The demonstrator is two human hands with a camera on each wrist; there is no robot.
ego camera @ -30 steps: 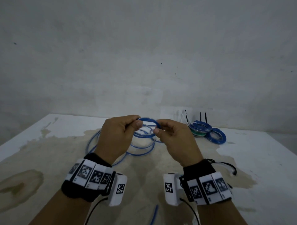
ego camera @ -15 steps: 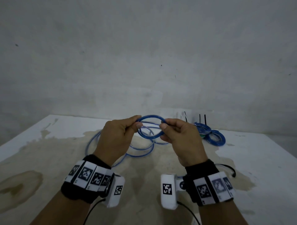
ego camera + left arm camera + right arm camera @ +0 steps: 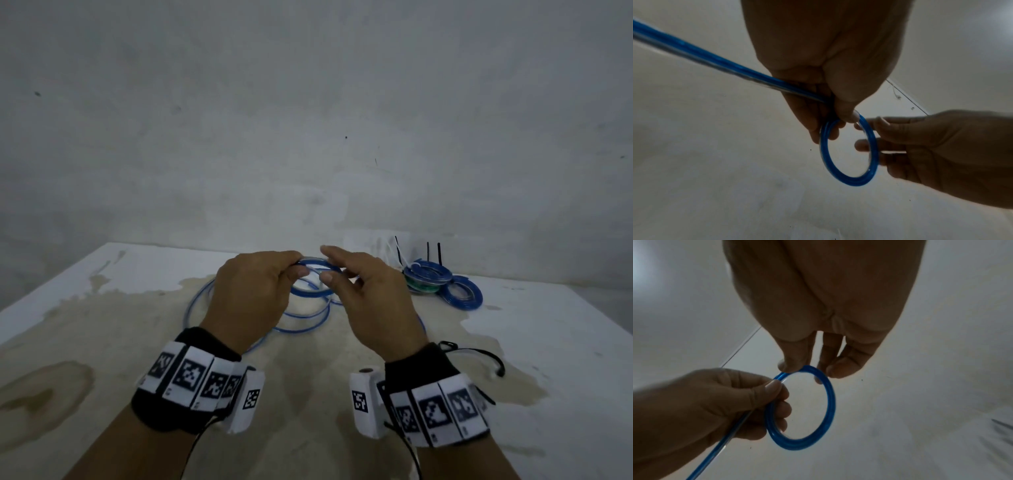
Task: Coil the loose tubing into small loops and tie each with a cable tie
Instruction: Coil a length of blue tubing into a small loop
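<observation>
A small coil of blue tubing (image 3: 310,263) is held above the table between both hands. My left hand (image 3: 299,267) pinches the coil's left side between thumb and fingers, and the free length of tube (image 3: 694,52) runs back under its palm. My right hand (image 3: 327,263) is at the coil's right side with its fingers spread. Its thumb (image 3: 791,365) touches the coil (image 3: 830,402) and the index finger is lifted off it. More loose blue tubing (image 3: 187,308) lies in wide loops on the table beneath the hands.
The stained white table (image 3: 102,342) ends at a grey wall behind. At the back right lie tied blue and green coils (image 3: 426,277) and another blue coil (image 3: 462,296), with black cable ties (image 3: 433,253) sticking up. A black cord (image 3: 493,359) loops beside my right wrist.
My right hand has let go of its pinch on the coil's right side and spread its fingers. The left hand keeps its grip in the same place.
</observation>
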